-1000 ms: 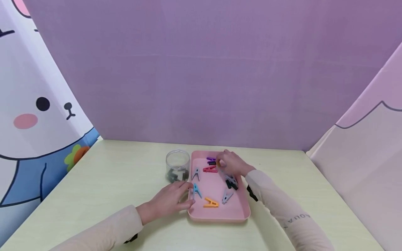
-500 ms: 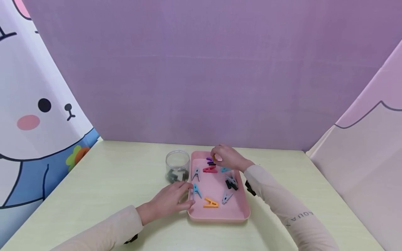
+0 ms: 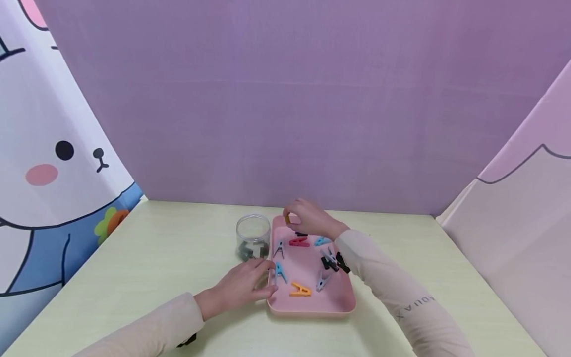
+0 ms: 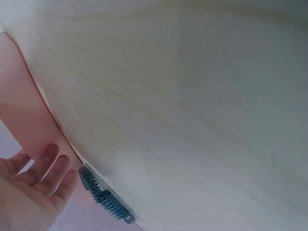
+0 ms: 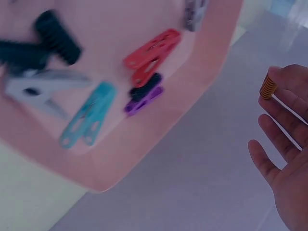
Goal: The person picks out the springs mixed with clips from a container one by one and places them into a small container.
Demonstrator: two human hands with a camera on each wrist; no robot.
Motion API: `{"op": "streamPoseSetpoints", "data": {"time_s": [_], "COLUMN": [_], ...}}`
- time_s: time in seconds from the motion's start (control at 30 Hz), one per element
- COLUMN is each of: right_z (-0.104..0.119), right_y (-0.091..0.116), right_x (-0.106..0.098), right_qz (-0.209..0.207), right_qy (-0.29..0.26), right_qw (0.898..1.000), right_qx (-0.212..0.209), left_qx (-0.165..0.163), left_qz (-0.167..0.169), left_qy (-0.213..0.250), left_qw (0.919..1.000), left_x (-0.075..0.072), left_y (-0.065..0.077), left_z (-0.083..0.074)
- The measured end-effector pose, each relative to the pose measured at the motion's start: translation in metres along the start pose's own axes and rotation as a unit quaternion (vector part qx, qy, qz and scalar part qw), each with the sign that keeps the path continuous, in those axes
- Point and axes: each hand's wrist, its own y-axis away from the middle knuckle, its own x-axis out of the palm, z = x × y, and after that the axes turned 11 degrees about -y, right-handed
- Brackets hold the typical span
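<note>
Over the far left corner of the pink tray, my right hand pinches a small yellow-brown ribbed cylinder between thumb and fingertip, other fingers spread. My left hand lies at the tray's left side, fingers extended by the rim and beside a light blue clothespin. Inside the tray are a red clothespin, a purple clothespin, an orange clothespin, grey clothespins and dark ribbed cylinders.
A clear jar stands against the tray's left side, just beyond my left hand. Dark green ribbed cylinders lie at its bottom. The pale table runs back to a purple backdrop.
My right hand has moved left along the tray's far end, carrying the yellow-brown ribbed cylinder up over the rim. Behind it, another light blue clothespin has come into sight. My left hand stays put.
</note>
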Motion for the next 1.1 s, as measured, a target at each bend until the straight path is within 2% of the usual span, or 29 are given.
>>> {"op": "streamPoseSetpoints", "data": {"time_s": [0.3,0.53,0.7,1.1], "right_z": [0.024,0.038,0.040,0.039], "right_y": [-0.023,-0.033,-0.037,-0.040], "right_x": [0.002,0.010,0.018,0.023], "right_qz": [-0.009,0.003,0.011,0.007], "right_qy": [0.000,0.000,0.012,0.001], "right_qw": [0.999,0.998,0.997,0.998], "right_qx": [-0.041,-0.059,-0.077,-0.060], "left_qx": [0.012,0.007,0.006,0.011], "left_qz": [-0.021,-0.011,-0.008,-0.011], "left_qy": [-0.004,-0.011,-0.012,-0.014], "left_qw": [0.9997,0.9999,0.9999,0.9998], "left_x": [-0.001,-0.002,-0.001,0.000], "left_y": [0.000,0.000,-0.001,0.000], "left_z": [0.000,0.000,0.000,0.001]}}
